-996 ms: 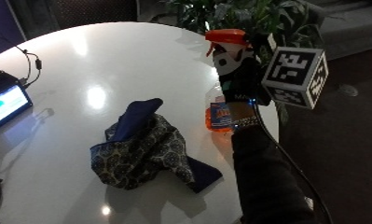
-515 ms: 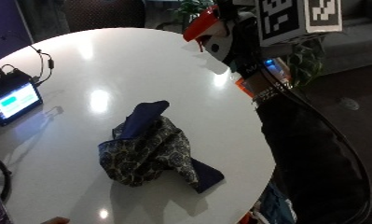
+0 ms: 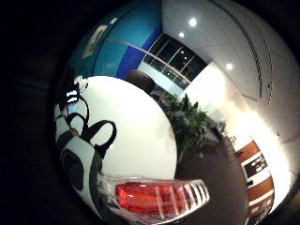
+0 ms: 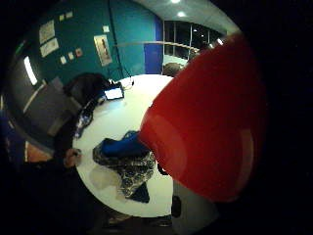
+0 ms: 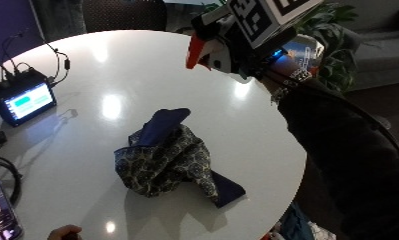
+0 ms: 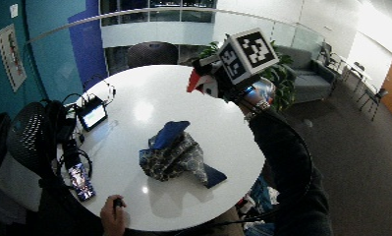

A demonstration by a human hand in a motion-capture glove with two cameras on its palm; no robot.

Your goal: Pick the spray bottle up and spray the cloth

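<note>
While the round white table (image 5: 119, 75) carries most of the items in the scene, the spray bottle (image 5: 215, 50) is off its surface, held in the air above the far right part of the tabletop by the gloved right hand (image 5: 255, 60). Its fingers are curled round the bottle's body, and the red nozzle points out over the tabletop. The thumb-side palm view is largely filled by the bottle's red top (image 4: 210, 122), with the table beyond it. The cloth (image 5: 169, 160), patterned with a dark blue lining, lies bunched in a heap near the middle of the table, well apart from the bottle. A small lit monitor (image 5: 26, 100) with cables stands at the table's left edge, and a phone (image 6: 80, 180) lies near the front edge. A bare hand (image 6: 112, 214) rests at the front rim. Beyond the table stand a dark chair (image 6: 153, 53), a potted plant (image 6: 280, 78) and a teal wall (image 6: 45, 49), with grey sofas (image 6: 310, 73) on a dark floor.
</note>
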